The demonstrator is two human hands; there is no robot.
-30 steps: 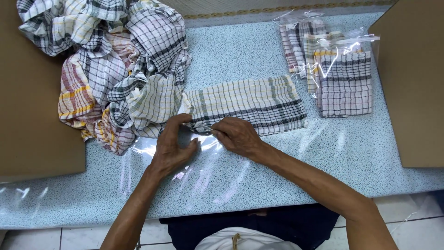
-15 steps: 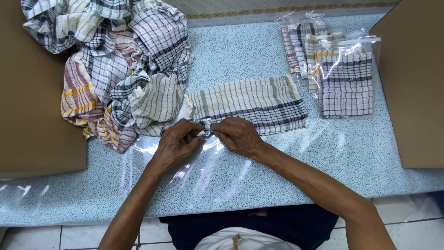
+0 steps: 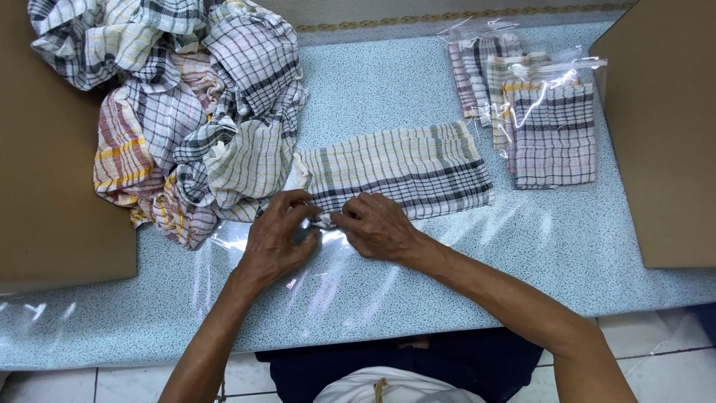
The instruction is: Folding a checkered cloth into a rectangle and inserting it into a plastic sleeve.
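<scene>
at table point(image 3: 447, 261) centre i see left hand point(image 3: 276, 242) and right hand point(image 3: 377, 224), fingers pinched tight on folded checked cloth point(image 3: 399, 168) corner over clear plastic bag point(image 3: 298, 257); cloth pile point(image 3: 179, 112) nearby.

A speckled pale-blue tabletop point(image 3: 388, 82) shines under overhead light, brown cardboard panels point(image 3: 664, 127) flank it, and white floor tiles point(image 3: 127, 384) lie below.

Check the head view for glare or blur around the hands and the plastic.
Head view: sharp overall, no motion blur on the left hand or right hand; white glare streaks on the clear plastic bag under them and on the bagged cloths; folded checked cloth evenly lit; soft shadows only; speckled table shows mild reflections.
</scene>
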